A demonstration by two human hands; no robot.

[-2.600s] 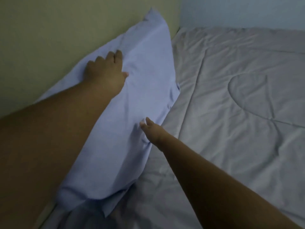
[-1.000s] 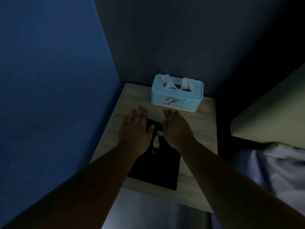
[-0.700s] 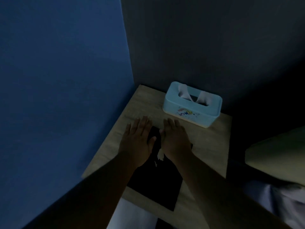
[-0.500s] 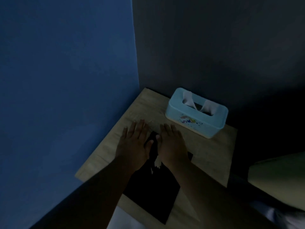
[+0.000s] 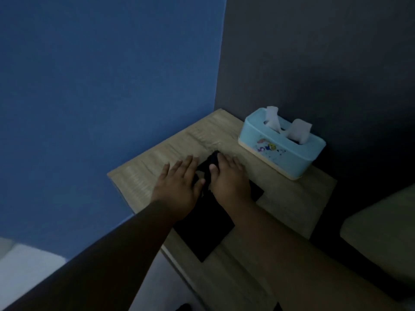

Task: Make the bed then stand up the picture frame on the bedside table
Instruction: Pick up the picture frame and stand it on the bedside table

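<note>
A black picture frame (image 5: 205, 232) lies flat on the wooden bedside table (image 5: 289, 205), long side running away from me. My left hand (image 5: 177, 187) rests flat on the frame's far left part, fingers spread and reaching onto the table. My right hand (image 5: 229, 178) covers the far end, fingers curled over the frame's far edge and thumb pressed on its top. The hands hide the frame's far half. The bed is mostly out of view.
A light blue tissue box (image 5: 280, 149) with white tissues sticking up stands at the table's back right, close to my right hand. A blue wall (image 5: 101, 86) borders the table on the left, a dark wall behind. A pale headboard (image 5: 381, 230) sits at the right.
I have turned from the pillow on the bed to the bedside table. Over the last second both hands stayed on the frame's far end, and the right fingers curled over its edge.
</note>
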